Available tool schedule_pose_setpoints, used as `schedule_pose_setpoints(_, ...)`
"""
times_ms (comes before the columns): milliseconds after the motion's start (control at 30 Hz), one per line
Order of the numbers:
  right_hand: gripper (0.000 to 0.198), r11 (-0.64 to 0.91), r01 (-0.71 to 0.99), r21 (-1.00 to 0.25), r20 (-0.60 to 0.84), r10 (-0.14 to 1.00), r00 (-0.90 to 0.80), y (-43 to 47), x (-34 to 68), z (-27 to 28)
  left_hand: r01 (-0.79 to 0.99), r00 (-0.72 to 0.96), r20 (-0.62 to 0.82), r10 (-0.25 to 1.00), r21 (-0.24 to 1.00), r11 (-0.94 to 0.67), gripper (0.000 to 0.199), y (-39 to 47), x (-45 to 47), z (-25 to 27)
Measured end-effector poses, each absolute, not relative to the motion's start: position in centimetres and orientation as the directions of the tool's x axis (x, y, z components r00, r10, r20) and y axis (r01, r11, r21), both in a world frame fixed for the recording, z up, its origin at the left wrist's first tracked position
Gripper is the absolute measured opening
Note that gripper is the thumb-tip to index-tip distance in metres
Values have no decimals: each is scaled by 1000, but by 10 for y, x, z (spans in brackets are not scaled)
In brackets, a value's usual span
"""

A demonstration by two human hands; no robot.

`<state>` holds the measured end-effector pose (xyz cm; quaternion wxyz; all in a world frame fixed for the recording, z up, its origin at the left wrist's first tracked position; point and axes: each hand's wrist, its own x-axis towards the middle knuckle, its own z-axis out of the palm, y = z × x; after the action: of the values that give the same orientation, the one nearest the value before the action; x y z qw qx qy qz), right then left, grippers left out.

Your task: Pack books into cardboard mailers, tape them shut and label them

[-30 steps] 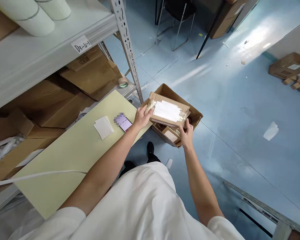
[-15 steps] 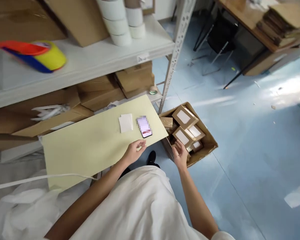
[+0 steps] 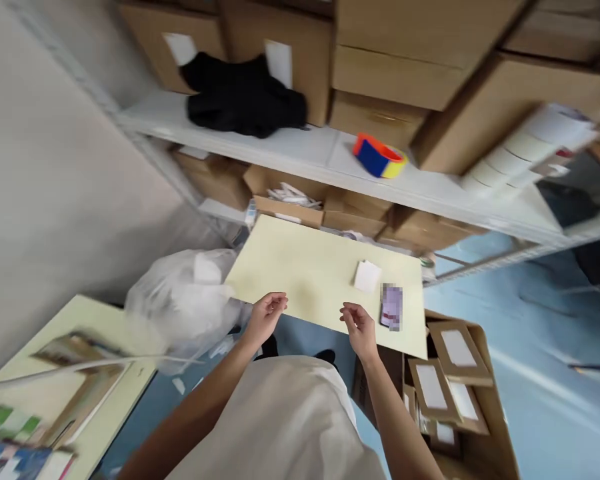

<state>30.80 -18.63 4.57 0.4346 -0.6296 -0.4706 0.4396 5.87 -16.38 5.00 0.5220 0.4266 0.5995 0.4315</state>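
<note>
My left hand (image 3: 269, 317) hovers at the front edge of the pale yellow table (image 3: 285, 267), its fingers loosely bent and nothing in them. Across from it, my right hand (image 3: 360, 329) is also empty, with thumb and fingers slightly curled and apart. Just right of that hand lies a phone (image 3: 391, 308) with a lit, blurred-out screen. A small stack of white paper pieces (image 3: 367, 275) rests on the tabletop behind the phone.
Beside the table's right end stands an open carton (image 3: 497, 400) holding several labelled brown boxes (image 3: 433, 387). Behind are shelves (image 3: 320, 143) with cartons, a black cloth item (image 3: 245, 97) and colourful bands (image 3: 380, 157). Plastic bags (image 3: 180, 300) and a second table (image 3: 135, 380) are on the left.
My view has swung left, bringing the second table and the wall into sight. My right hand has moved from over the carton to the table's front edge. Both hands remain empty.
</note>
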Motion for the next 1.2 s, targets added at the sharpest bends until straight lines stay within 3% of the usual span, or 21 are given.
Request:
schedule_pose_setpoints(300, 37, -173, 339, -925, -280, 913, -296, -159, 171, 36, -139, -461, -328, 825, 944, 298, 43, -200, -69, 25)
schedule_pose_setpoints(467, 40, -135, 356, -925, -283, 869, -405, -120, 137, 35, -242, -681, -363, 636, 931, 271, 42, -223, -90, 28)
schedule_pose_setpoints(667, 40, -147, 357, -923, -318, 814, -486, -76, 123, 24, -259, -786, -380, 488, 919, 297, 46, -251, -78, 31)
schedule_pose_setpoints(733, 40, -193, 299, -935, -304, 868, -393, -62, 143, 21, -245, -811, -384, 442, 908, 339, 49, -251, -69, 27)
schedule_pose_setpoints(800, 35, -263, 132, -956, -288, 927, -242, -49, 175, 19, -267, -760, -428, 489, 892, 366, 54, -235, -59, 21)
schedule_pose_setpoints(867, 27, -253, -56, -966, -247, 963, -107, -39, 209, 17, -306, -597, -477, 645, 879, 367, 63, -199, -47, 15)
schedule_pose_setpoints(933, 24, -202, -133, -970, -202, 979, -13, -34, 243, 14, -291, -392, -457, 798, 885, 364, 69, -149, -29, 9)
schedule_pose_setpoints(1100, 55, -246, 62, -967, -221, 937, 270, -45, 333, 4, 45, -157, -295, 942, 951, 305, 79, -15, 37, -1)
schedule_pose_setpoints(1200, 72, -203, 224, -953, -73, 873, 482, -45, 388, 5, 143, 11, -249, 969, 959, 245, 85, 36, 94, -3)
